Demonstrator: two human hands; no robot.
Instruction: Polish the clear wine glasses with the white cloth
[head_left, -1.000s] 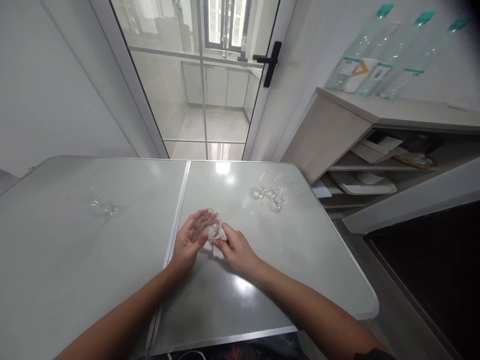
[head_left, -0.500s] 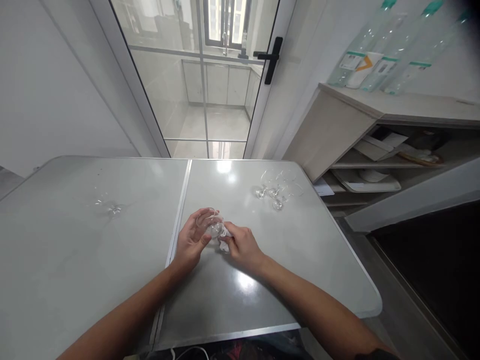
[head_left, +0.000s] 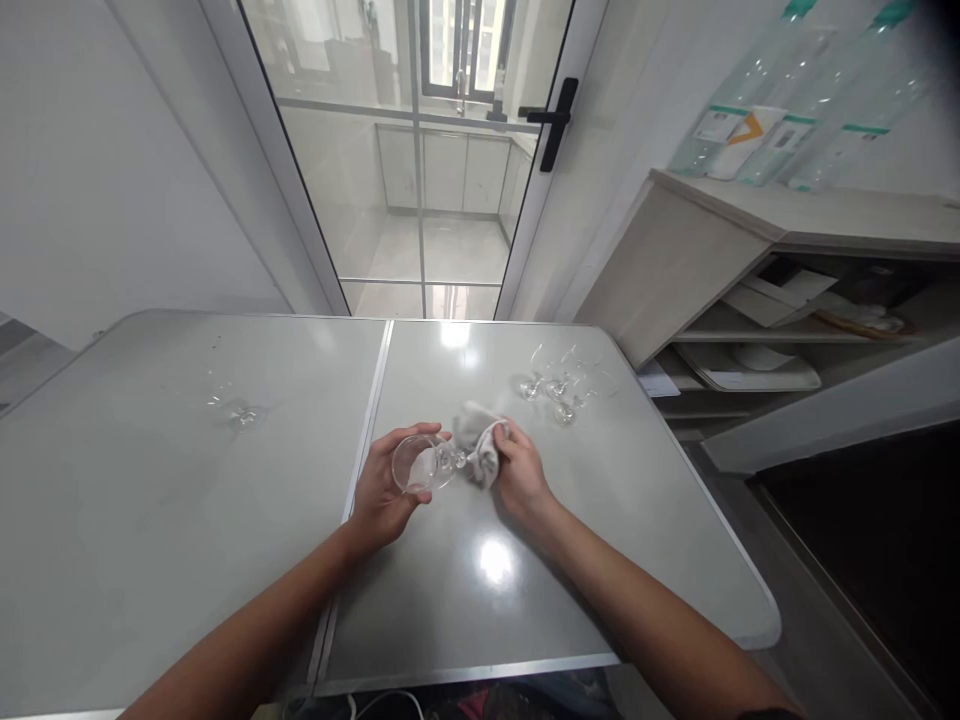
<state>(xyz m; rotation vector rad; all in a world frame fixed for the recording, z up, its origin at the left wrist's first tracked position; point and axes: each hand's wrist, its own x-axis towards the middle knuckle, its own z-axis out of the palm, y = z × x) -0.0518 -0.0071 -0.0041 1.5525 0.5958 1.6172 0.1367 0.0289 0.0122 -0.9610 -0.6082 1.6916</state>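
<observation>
My left hand (head_left: 384,487) is closed round the bowl of a clear stemmed glass (head_left: 420,466). The glass lies tilted on its side above the table, its open rim toward the left and its stem toward the right. My right hand (head_left: 519,466) grips a white cloth (head_left: 480,440), which is bunched at the foot end of the glass and covers the base. Part of the cloth is smeared by motion. The fingertips of my left hand are partly hidden behind the bowl.
Several clear stemmed glasses (head_left: 564,410) stand at the table's back right. Another clear glass (head_left: 244,415) is on the left half. A metal seam (head_left: 373,385) divides the grey table (head_left: 187,540). Plastic bottles (head_left: 780,135) stand on a wooden shelf unit (head_left: 645,260) at right.
My right hand has moved right with the cloth, which is now spread out more. In my left hand the glass has turned so its rim faces left and its stem shows.
</observation>
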